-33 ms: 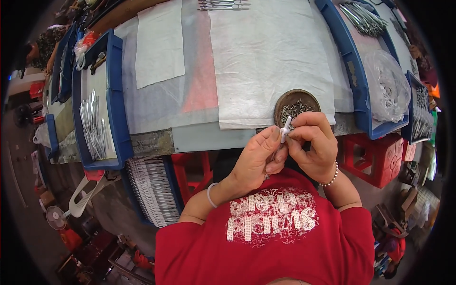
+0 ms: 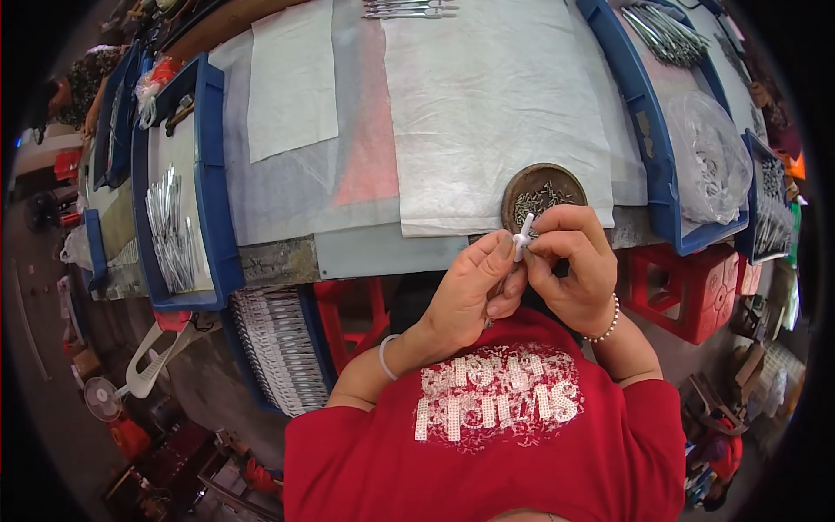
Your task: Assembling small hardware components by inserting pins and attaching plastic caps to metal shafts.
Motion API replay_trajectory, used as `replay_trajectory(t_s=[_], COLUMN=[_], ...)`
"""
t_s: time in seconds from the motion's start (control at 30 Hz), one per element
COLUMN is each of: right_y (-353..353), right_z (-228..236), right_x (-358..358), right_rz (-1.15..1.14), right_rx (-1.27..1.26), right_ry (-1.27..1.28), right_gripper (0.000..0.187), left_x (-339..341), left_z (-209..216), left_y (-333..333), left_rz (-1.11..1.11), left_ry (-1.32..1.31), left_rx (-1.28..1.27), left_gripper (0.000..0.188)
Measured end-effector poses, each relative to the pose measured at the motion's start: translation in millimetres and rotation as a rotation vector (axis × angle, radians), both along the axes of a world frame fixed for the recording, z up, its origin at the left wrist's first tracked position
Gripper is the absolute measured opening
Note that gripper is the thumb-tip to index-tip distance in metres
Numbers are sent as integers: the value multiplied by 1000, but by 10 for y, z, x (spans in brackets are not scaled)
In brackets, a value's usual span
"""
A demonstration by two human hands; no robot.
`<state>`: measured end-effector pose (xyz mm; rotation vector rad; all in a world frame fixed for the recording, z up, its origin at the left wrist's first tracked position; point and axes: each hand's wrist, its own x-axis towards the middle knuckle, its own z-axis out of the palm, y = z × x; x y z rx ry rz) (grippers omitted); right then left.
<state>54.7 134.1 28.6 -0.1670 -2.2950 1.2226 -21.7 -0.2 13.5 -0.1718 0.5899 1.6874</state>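
Note:
At the front edge of the table, both hands meet around a small white plastic-looking piece [image 2: 524, 237] with a thin upright stem. My left hand [image 2: 484, 280] is closed, its thumb and fingers pinching the piece from the left and below. From the right, my right hand [image 2: 574, 265] pinches the same piece between thumb and fingertips. The fingers hide the piece's lower part, so its exact kind does not show. Just behind the hands sits a round brown bowl [image 2: 513, 184] with many small metal pins or rivets [image 2: 544, 198] in it.
White sheets [image 2: 496, 104] cover the table, with several slim metal tools [image 2: 409, 10] at the far edge. Blue trays flank it: left tray [image 2: 211, 174] with metal rods, right tray [image 2: 639, 122] with rods and a plastic bag [image 2: 709, 157]. Below stand a filled crate [image 2: 278, 348] and red stool [image 2: 696, 291].

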Motion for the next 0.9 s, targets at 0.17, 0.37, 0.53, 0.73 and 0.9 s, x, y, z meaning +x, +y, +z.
replay_trajectory(t_s=[0.17,0.37,0.53,0.73,0.9], right_y=[-47,44,-54,-91,-142], right_z=[5,-32,-80,20,-63], right_x=[41,97,162,131,113], right_rz=[125,326,162,99,106], right_rx=[-894,-774,-835,-1191,-1252], right_ry=[-172,-247,-204,-395,-303], right_gripper=[32,20,17,14,12], left_x=[17,90,132,215,222], left_z=[-52,-21,19,-26,-58], left_y=[-38,-56,-62,-60,-56], left_rz=[-8,-45,-68,-59,-26], left_ry=[30,36,34,-27,-148], left_rx=[68,128,91,58,69], left_gripper=[24,26,34,34,30])
